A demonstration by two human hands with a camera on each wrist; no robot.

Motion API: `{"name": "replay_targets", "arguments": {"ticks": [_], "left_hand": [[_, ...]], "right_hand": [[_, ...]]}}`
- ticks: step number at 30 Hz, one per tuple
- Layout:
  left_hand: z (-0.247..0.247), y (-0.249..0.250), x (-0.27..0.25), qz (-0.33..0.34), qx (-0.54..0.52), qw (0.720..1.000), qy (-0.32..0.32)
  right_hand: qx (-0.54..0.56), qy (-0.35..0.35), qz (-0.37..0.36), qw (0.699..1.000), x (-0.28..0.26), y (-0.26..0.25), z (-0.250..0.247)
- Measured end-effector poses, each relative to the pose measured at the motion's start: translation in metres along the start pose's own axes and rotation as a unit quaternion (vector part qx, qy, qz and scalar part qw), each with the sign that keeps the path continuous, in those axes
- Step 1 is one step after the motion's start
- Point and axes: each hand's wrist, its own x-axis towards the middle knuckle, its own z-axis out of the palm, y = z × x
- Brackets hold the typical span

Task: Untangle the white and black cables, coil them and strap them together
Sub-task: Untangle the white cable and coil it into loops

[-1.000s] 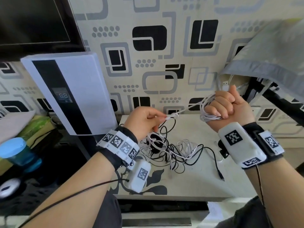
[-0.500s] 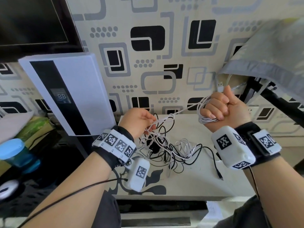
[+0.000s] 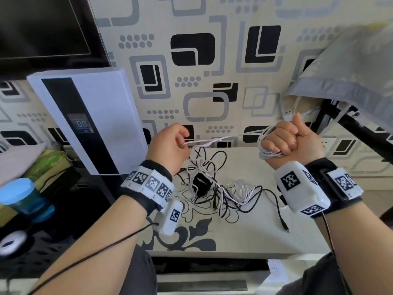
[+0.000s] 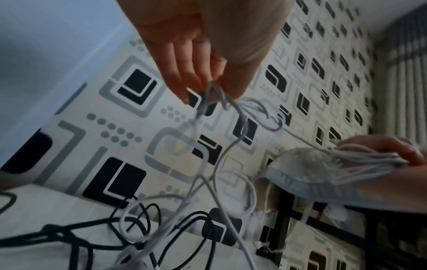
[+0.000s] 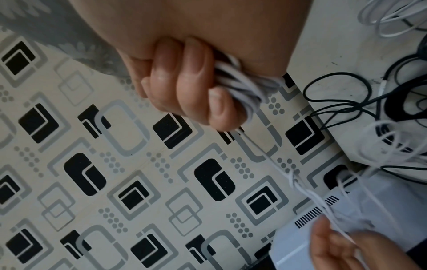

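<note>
My right hand (image 3: 282, 139) is raised in a fist, gripping several loops of the white cable (image 3: 266, 153) (image 5: 242, 85) wound around it. From there a taut stretch of white cable (image 3: 223, 138) runs left to my left hand (image 3: 170, 143), whose fingertips (image 4: 196, 87) pinch it. Below the left hand the white strand drops into a tangle with the black cable (image 3: 214, 188) (image 4: 76, 235) on the small table (image 3: 244, 235). A black strap (image 3: 201, 184) lies inside the tangle. One black cable end (image 3: 285, 227) trails to the right.
A white appliance with a dark display (image 3: 89, 122) leans against the patterned wall (image 3: 191, 71) left of the table. A grey pillow (image 3: 353, 77) overhangs a black frame (image 3: 359, 128) at the right. A blue-lidded jar (image 3: 19, 196) stands at far left, a dark screen (image 3: 42, 28) above it.
My left hand dipped toward the tangle and has come back up, now pinching the white cable farther along and pulling it taut. The right fist with its coil has stayed raised.
</note>
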Motion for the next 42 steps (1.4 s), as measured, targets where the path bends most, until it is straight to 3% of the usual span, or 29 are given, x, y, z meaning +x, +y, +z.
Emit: {"name": "replay_targets", "arguments": {"ticks": [3, 6, 9, 13, 15, 17, 19, 22, 28, 34, 38, 42], "left_hand": [[-0.009, -0.014, 0.005, -0.044, 0.031, 0.998, 0.03], [-0.017, -0.022, 0.007, -0.148, -0.14, 0.979, 0.033], [-0.017, -0.009, 0.005, -0.228, -0.377, 0.898, 0.015], [-0.02, -0.003, 0.004, -0.26, -0.537, 0.802, 0.026], [-0.022, -0.012, 0.008, -0.263, -0.609, 0.747, 0.043], [-0.024, -0.022, 0.01, -0.262, -0.635, 0.724, 0.06], [-0.026, -0.032, 0.012, -0.261, -0.634, 0.723, 0.086], [-0.033, -0.04, 0.016, -0.243, -0.636, 0.724, 0.113], [-0.023, -0.041, 0.014, -0.263, -0.506, 0.816, 0.097], [-0.013, -0.046, 0.017, -0.322, -0.358, 0.875, 0.055], [-0.005, -0.048, 0.017, -0.312, -0.282, 0.907, 0.017], [0.003, -0.027, 0.009, -0.286, -0.273, 0.918, -0.026]], "right_hand": [[0.013, 0.102, -0.104, 0.989, -0.005, -0.019, 0.002], [0.107, 0.072, -0.132, 0.983, -0.011, -0.039, -0.01], [0.055, 0.151, -0.166, 0.973, -0.013, -0.045, -0.014], [0.019, 0.178, -0.229, 0.957, -0.012, -0.048, -0.016], [-0.007, 0.265, -0.244, 0.933, -0.009, -0.066, -0.04], [-0.04, 0.39, -0.251, 0.885, -0.006, -0.083, -0.062], [-0.038, 0.433, -0.252, 0.865, -0.01, -0.089, -0.065], [-0.018, 0.398, -0.28, 0.874, -0.02, -0.075, -0.036], [-0.081, 0.4, -0.24, 0.881, -0.015, -0.053, -0.02], [-0.139, 0.347, -0.177, 0.91, -0.009, -0.028, 0.0], [-0.232, 0.25, -0.094, 0.935, -0.005, -0.005, 0.006], [-0.319, 0.144, -0.024, 0.936, -0.001, 0.014, 0.014]]}}
